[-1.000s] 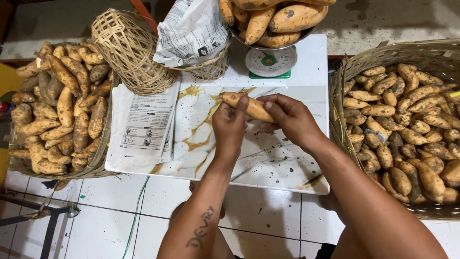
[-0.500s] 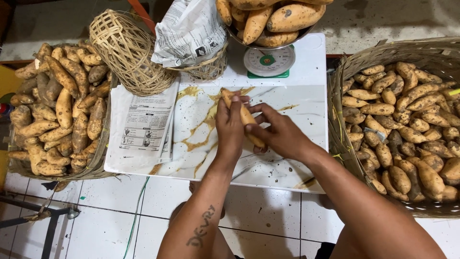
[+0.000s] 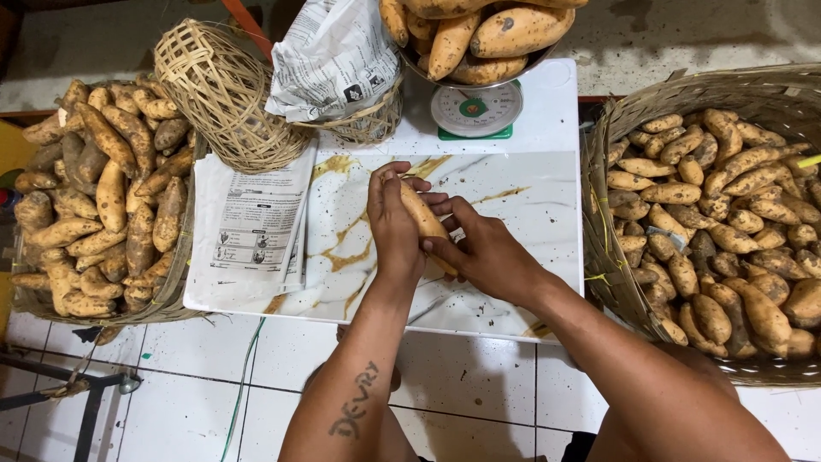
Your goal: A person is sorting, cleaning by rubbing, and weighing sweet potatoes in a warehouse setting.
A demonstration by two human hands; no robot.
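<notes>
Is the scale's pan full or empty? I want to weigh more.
Full: the pan of the scale is heaped with sweet potatoes overhanging its rim.

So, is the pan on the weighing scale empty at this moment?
No, the scale pan is piled with several sweet potatoes, above the round dial.
</notes>
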